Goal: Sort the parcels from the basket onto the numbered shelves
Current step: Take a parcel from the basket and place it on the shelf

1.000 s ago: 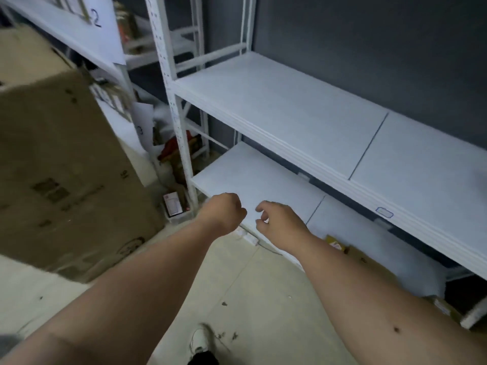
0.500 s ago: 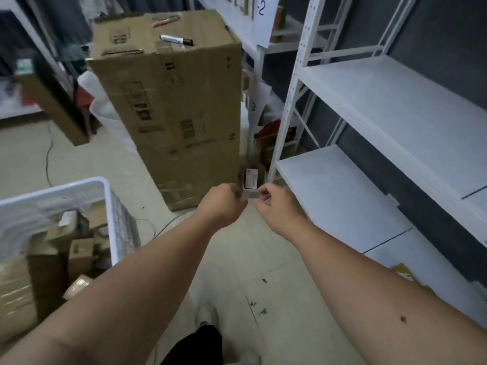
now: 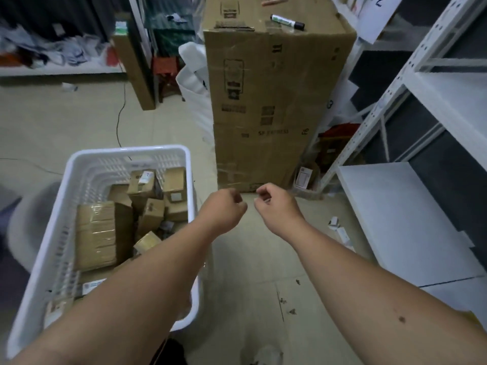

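The white metal shelving unit (image 3: 411, 83) fills the right side, its lower white board (image 3: 400, 219) bare where it shows; a paper sign with the numeral 2 (image 3: 379, 11) hangs at the far upper right. In the middle, farther off, stands a tall brown cardboard carton (image 3: 266, 101) with a green-and-black marker pen (image 3: 287, 21) lying on its top. At the near left sits the white perforated plastic basket (image 3: 131, 159), holding many small brown cardboard parcels (image 3: 147, 204), among them a larger tape-wrapped one (image 3: 96, 233) along its left side.

Both forearms reach forward over the pale tiled floor (image 3: 250, 272), just right of the basket. The left hand (image 3: 224, 209) and the right hand (image 3: 276, 209) float close together without touching, fingers curled loosely inward. Neither visibly holds a parcel; whether some tiny scrap sits between the fingertips cannot be told.

The step in hand seems to be a fresh pick, with no parcel carried. The next move likely calls for swinging the hands left and down into the basket, taking one parcel, reading its number label, then turning to the matching shelf.
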